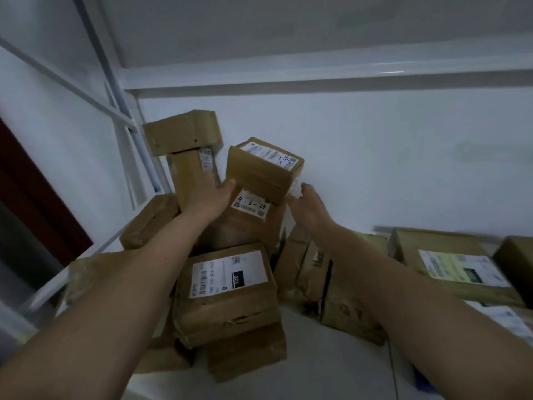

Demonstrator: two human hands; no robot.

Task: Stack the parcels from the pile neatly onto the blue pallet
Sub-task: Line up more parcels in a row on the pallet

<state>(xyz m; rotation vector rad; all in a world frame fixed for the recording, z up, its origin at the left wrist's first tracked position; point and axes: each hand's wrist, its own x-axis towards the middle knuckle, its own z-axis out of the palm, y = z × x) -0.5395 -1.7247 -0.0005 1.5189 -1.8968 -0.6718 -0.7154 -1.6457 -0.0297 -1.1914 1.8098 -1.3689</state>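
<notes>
Reaching: both hands go up to the top box [264, 168], which sits tilted high on the pile [225, 255] against the white wall [375, 168].
Left hand [206, 194]: thumb pressed to the top box's near left edge; the fingers run behind it, beside the tall box [193, 174], so whether this grip has closed on the box cannot be told.
Right hand [307, 202]: fingertips touch the top box's lower right corner, fingers loosely bent, the grip not closed round anything.
Task's thing: the top box rests on the labelled box [251, 209] marked "4-3-24", at the pile's peak, right of the tall box.
Landmark: all places here are given from the pile.
Pallet: no blue pallet is in view; where the box must go cannot be told.
Doing it well: likely best to clamp both side faces evenly, lift straight up before drawing back, and keep the box level, since it leans and the boxes under it sit crooked.
Risk: dragging it forward could tip the tall box or the one capping it [181, 132].
Containers: every parcel is taped shut; contents are hidden.
Right of the pile: flatter cartons [450, 264] lie low along the wall.
Left of the pile: a white metal frame [127, 116].
</notes>
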